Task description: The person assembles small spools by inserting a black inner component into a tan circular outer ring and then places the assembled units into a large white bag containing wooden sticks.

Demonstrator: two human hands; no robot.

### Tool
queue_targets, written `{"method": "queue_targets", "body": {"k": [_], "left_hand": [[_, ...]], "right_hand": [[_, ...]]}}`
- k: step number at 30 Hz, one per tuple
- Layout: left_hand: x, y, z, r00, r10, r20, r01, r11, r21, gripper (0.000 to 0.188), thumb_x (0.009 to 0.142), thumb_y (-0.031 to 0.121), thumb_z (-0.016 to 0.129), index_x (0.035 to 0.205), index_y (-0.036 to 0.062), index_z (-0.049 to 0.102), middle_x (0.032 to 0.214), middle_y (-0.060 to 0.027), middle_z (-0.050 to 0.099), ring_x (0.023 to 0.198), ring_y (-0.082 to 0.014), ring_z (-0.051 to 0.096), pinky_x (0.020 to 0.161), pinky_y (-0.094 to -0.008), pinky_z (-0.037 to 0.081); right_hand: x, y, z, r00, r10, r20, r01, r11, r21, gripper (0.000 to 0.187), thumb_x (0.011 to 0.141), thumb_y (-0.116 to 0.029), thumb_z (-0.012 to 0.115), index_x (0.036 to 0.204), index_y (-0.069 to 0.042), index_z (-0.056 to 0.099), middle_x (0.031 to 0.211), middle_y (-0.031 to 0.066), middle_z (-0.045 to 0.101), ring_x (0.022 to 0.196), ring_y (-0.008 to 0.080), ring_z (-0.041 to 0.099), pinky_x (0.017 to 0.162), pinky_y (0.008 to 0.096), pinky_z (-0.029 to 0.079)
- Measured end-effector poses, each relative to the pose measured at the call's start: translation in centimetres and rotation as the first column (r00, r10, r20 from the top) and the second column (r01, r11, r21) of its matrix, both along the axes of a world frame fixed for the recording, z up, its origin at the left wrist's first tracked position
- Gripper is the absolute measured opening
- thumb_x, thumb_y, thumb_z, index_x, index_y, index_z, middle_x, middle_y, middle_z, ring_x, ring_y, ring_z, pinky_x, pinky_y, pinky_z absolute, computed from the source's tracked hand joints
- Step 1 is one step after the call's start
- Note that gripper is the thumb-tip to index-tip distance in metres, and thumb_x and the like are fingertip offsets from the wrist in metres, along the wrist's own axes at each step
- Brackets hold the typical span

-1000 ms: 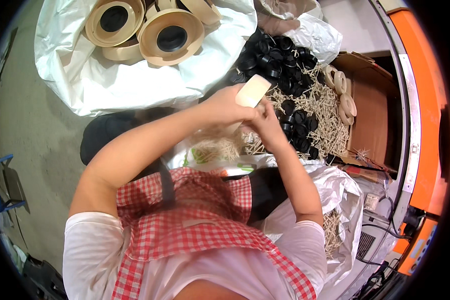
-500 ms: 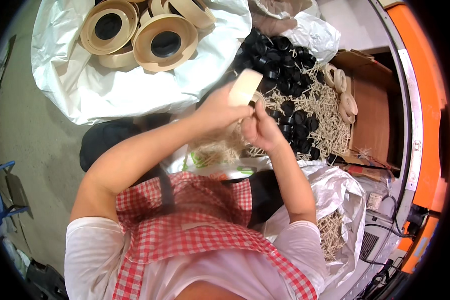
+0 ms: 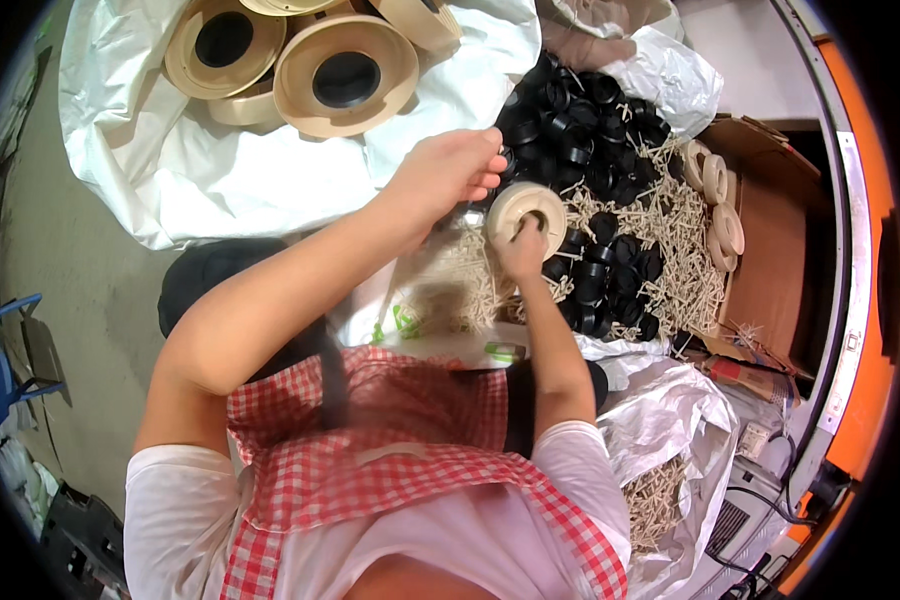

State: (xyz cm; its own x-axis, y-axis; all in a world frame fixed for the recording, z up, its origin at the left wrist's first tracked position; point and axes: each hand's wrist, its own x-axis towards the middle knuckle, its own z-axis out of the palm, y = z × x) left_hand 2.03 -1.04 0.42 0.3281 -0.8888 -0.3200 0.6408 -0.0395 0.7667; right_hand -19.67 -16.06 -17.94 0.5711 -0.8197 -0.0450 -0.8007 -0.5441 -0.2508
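In front of me, my right hand (image 3: 526,252) has its fingers closed at the dark centre hole of a round beige plastic ring (image 3: 508,208), whose face is turned up towards me. Just up and left of it, apart from the ring, my left hand (image 3: 450,172) is closed with its fingers curled together; whatever is in them, if anything, is hidden. Beyond and right of my hands lies a heap of black plastic caps (image 3: 595,150). Small beige plastic pegs (image 3: 682,235) are strewn among and beside the caps, with more pegs below my hands.
A white sack (image 3: 240,180) at the far left bears several large beige flanged discs (image 3: 390,90) with black centres. Several beige rings (image 3: 727,228) stand along an open cardboard box (image 3: 770,245) at right. Another white bag (image 3: 705,430) with pegs sits near my right elbow.
My hands have come apart. The beige ring, earlier tilted on edge between both hands, is now face up at my right hand, which moved slightly nearer.
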Motion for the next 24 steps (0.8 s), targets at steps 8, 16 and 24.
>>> {"method": "queue_targets", "body": {"k": [8,16,24], "left_hand": [[-4.4,-0.4,-2.5,0.924,-0.102,-0.367,0.147,0.984,0.096,0.054,0.089,0.040,0.056,0.127,0.0028,0.045,0.120,-0.0091,0.053,0.111,-0.0177,0.051,0.089,-0.0344,0.046],[-3.8,-1.6,-3.3,0.988,0.089,-0.123,-0.091,0.996,-0.012,0.043,0.082,0.013,0.061,0.120,-0.0014,0.046,0.111,-0.0109,0.057,0.100,-0.0186,0.059,0.087,-0.0330,0.050],[-3.3,-0.6,-1.6,0.991,-0.020,-0.131,0.014,0.999,-0.045,0.045,0.085,0.015,0.060,0.125,0.0022,0.044,0.113,-0.0079,0.057,0.102,-0.0166,0.057,0.087,-0.0314,0.047]], "right_hand": [[1.8,1.8,15.9,0.062,-0.931,0.360,-0.603,0.253,0.757,0.044,0.093,-0.032,0.035,0.116,0.002,0.050,0.089,0.0126,0.059,0.079,0.0244,0.058,0.076,0.0371,0.048],[-6.8,-2.7,0.1,0.863,0.339,-0.375,-0.156,0.884,0.441,0.021,0.080,-0.019,0.056,0.091,-0.005,0.068,0.095,0.0247,0.062,0.091,0.0362,0.062,0.080,0.0425,0.049],[-10.9,-0.3,-5.6,0.476,0.548,-0.688,-0.137,0.819,0.557,0.036,0.080,-0.021,0.054,0.116,-0.019,0.060,0.122,0.0114,0.057,0.111,0.0268,0.056,0.093,0.0400,0.043]]}}
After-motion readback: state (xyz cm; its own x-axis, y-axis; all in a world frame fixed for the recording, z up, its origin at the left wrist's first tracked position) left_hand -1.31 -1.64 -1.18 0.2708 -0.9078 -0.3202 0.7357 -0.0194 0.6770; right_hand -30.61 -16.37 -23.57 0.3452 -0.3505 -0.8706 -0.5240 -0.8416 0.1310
